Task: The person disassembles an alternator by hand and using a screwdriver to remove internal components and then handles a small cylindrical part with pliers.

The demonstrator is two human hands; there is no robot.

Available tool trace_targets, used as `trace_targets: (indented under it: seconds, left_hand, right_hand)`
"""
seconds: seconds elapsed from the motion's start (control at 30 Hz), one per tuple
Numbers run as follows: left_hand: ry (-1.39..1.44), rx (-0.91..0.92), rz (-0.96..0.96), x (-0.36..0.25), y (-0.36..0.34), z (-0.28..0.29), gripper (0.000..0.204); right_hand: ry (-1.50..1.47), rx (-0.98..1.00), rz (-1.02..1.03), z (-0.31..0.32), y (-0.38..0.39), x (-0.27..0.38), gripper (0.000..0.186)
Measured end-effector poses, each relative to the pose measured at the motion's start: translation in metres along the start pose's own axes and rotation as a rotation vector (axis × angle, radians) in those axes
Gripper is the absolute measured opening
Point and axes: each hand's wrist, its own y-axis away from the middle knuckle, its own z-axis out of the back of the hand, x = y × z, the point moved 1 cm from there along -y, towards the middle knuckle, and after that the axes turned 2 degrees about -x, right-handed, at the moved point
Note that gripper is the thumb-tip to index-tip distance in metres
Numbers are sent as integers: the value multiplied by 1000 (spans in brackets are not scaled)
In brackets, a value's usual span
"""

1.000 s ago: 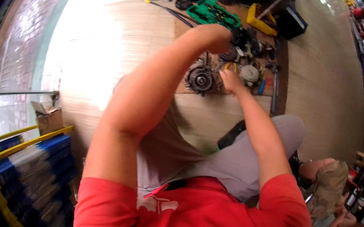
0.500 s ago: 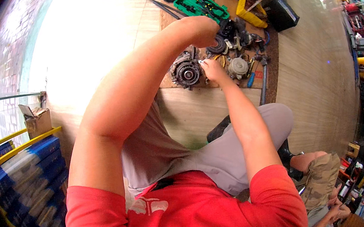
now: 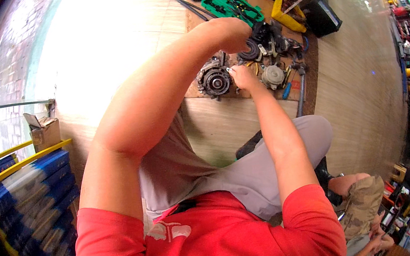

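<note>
A greasy round machine part with a ringed pulley face (image 3: 217, 82) stands on a brown cardboard sheet (image 3: 200, 94). Just above and to the right of it, my left hand (image 3: 237, 36) is bent downward with curled fingers; its own wrist and back hide whatever it grips. My right hand (image 3: 246, 77) is at the part's right edge, its fingers pinched on a small shiny piece (image 3: 230, 71) too small to name. Close to my right hand lie a pale round metal housing (image 3: 273, 77) and a dark pulley wheel (image 3: 249, 49).
Beyond my hands lies an open green tool case (image 3: 232, 8). A yellow container (image 3: 287, 15) and a black box (image 3: 323, 17) stand at the far right. A blue-handled screwdriver (image 3: 287, 90) and a long metal bar (image 3: 301, 89) lie right. Another person's legs (image 3: 363, 205) are at lower right.
The view has shifted slightly, so the scene sits a little farther right. Both hands keep nearly the same place by the machine part; nothing has visibly been taken up or let go.
</note>
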Motion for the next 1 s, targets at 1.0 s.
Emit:
trace_targets:
  seconds: [1.0]
  left_hand:
    - [132, -64, 487, -4, 10, -173, 66]
  right_hand:
    - [179, 205, 54, -2, -11, 13, 27]
